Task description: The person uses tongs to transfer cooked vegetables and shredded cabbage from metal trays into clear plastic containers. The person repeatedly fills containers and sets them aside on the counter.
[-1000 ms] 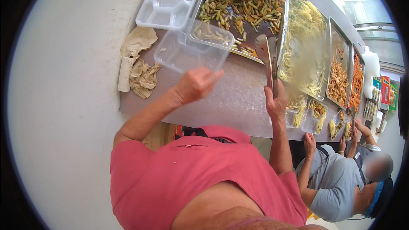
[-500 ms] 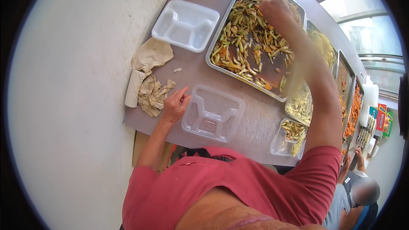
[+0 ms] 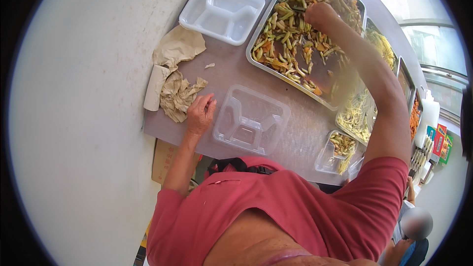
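Observation:
My right hand [image 3: 322, 16] is closed over a large metal tray [image 3: 290, 84] of cooked green vegetable strips [image 3: 283, 27] with orange slices; whatever it grips is hidden from view. On the table, my left hand [image 3: 200, 113] rests beside a clear plastic compartment container [image 3: 252, 118]. Its fingers are loosely bent and nothing shows in them. The clear container holds no food. At the back left sits a white compartment tray [image 3: 222, 12], also without food.
Crumpled brown paper [image 3: 180, 93] and a paper roll [image 3: 156, 87] lie at the left table edge. A filled clear container [image 3: 327, 160] stands at the right front, near a tray of pale shreds [image 3: 357, 116]. Another person [image 3: 406, 236] is at the far right.
The whole view has shifted a little. Over the tray, my right hand has come slightly nearer to me. My left hand stays beside the clear container, its fingers slightly more drawn together.

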`<state>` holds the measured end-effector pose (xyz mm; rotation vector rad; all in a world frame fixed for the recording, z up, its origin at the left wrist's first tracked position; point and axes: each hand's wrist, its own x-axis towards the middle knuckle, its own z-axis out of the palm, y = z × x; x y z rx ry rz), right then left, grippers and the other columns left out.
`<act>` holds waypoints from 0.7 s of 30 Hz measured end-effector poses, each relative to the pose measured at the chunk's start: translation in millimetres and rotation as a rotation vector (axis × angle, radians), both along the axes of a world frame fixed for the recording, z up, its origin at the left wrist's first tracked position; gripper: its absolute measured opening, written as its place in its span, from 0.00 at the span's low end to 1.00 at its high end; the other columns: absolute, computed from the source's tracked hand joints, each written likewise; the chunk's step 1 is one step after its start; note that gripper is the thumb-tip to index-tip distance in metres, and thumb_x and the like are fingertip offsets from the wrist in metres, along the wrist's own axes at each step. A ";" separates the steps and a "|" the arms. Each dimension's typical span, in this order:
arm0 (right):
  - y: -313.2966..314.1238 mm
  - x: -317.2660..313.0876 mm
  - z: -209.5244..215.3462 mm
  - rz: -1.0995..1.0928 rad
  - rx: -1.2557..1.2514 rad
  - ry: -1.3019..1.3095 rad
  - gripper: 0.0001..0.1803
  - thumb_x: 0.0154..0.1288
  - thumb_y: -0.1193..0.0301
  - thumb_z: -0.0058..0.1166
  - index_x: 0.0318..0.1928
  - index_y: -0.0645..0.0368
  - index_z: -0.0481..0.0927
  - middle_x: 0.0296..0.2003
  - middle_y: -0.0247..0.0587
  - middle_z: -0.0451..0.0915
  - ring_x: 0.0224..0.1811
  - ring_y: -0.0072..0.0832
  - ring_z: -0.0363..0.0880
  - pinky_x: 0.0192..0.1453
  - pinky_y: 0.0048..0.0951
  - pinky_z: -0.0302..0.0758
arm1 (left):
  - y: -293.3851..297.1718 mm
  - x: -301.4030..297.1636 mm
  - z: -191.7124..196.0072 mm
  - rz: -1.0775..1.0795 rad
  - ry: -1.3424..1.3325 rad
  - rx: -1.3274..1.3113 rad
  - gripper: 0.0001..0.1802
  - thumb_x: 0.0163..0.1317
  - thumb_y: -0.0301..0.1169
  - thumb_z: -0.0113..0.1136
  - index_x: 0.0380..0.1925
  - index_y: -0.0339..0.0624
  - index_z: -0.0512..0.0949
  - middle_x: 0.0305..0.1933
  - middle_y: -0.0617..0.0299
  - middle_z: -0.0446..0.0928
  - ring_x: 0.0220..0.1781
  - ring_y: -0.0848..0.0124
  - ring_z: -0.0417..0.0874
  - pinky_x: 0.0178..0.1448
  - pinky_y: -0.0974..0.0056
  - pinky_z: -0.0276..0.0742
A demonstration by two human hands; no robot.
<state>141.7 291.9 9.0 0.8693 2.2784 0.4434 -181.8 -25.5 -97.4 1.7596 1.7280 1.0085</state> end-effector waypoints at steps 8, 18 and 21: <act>-108.9 63.6 -0.7 -0.057 -0.038 0.158 0.07 0.57 0.79 0.51 0.35 0.70 0.76 0.30 0.50 0.81 0.33 0.38 0.84 0.33 0.36 0.81 | -1.1 7.0 -8.9 -0.098 0.081 -0.019 0.15 0.57 0.33 0.64 0.42 0.37 0.78 0.31 0.60 0.74 0.21 0.71 0.73 0.27 0.67 0.72; -256.8 97.8 16.5 -0.700 0.053 0.731 0.20 0.56 0.69 0.60 0.44 0.67 0.67 0.28 0.51 0.75 0.27 0.42 0.79 0.29 0.37 0.78 | -4.2 26.2 -6.2 -0.161 -0.056 -0.192 0.14 0.55 0.26 0.64 0.42 0.35 0.79 0.24 0.60 0.72 0.19 0.73 0.71 0.25 0.68 0.69; -282.2 80.2 -12.9 -0.632 0.067 0.824 0.26 0.53 0.68 0.62 0.48 0.69 0.66 0.32 0.49 0.72 0.29 0.40 0.78 0.28 0.36 0.78 | -5.2 29.9 -14.2 -0.144 -0.024 -0.139 0.14 0.55 0.25 0.62 0.42 0.34 0.79 0.24 0.60 0.72 0.20 0.72 0.71 0.25 0.67 0.69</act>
